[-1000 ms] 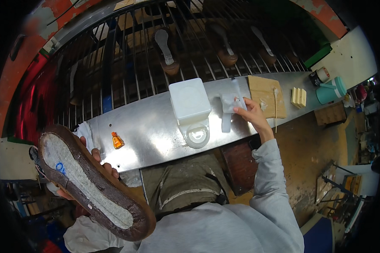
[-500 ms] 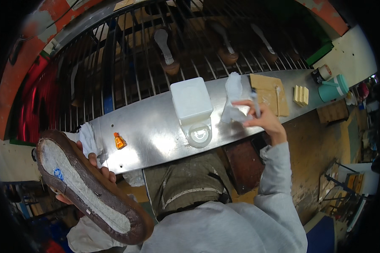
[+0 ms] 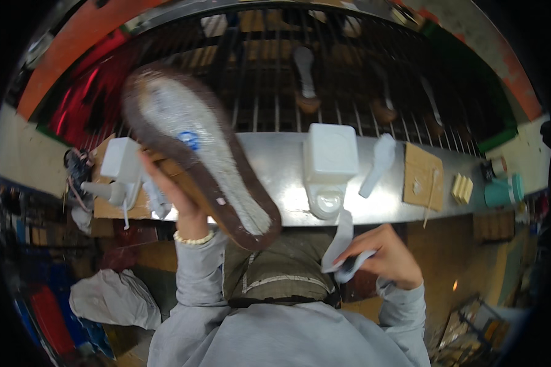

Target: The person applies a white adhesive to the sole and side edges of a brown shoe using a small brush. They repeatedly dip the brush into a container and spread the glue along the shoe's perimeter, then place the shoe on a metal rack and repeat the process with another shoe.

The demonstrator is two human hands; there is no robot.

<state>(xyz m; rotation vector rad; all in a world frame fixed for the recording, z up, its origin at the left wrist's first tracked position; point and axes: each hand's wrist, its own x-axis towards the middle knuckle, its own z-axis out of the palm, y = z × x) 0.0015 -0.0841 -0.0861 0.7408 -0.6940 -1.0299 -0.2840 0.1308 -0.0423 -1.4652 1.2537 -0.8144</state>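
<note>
My left hand (image 3: 177, 194) grips a brown shoe upper (image 3: 229, 162) from its side, the underside turned up toward me. A pale fibrous insole strip with a blue ink mark runs along its middle, bordered by the folded brown leather. Lower right, my right hand (image 3: 382, 257) is closed on a thin whitish sole-shaped piece (image 3: 338, 241), which bends and curls between the fingers. A similar white piece (image 3: 379, 160) lies on the metal bench near it. Whatever else may be inside my right fist cannot be made out.
On the metal bench (image 3: 275, 162) stand a white square container (image 3: 330, 150), a cardboard sheet (image 3: 423, 177) with a thin stick, cream blocks (image 3: 462, 188) and a teal cup (image 3: 502, 191). At left is another white container (image 3: 121, 159). Beyond, shoes (image 3: 306, 79) rest on a barred rack (image 3: 260, 104).
My right hand has lifted a white piece off the bench and drawn it toward my body. The shoe has moved up and right in view as my head turned left.
</note>
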